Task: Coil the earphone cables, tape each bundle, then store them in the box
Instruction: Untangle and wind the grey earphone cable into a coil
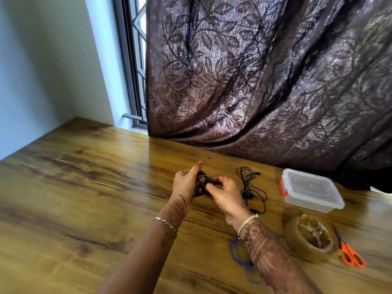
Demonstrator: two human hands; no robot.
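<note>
Wood-grain table (84, 187) fills the lower view and runs back to a pale wall (42, 60) and a dark-framed window (135, 60), both far left of the clear plastic box (311, 189). A brown leaf-patterned curtain (254, 81) hangs behind the box, its hem on the table. The box has its lid on and an orange-red latch on its left side. Nearer the person than the box lie a brown tape roll (311, 238) and orange-handled scissors (350, 253). Just left of the box a loose black earphone cable (250, 187) sprawls on the wood. A blue cable (239, 257) lies nearer, partly under the right forearm. Further left of the box both hands meet around a coiled black cable (203, 179). The left hand (186, 185) curls round it, thumb pointing up, and the right hand (224, 194) pinches it with thumb and fingertips.
</note>
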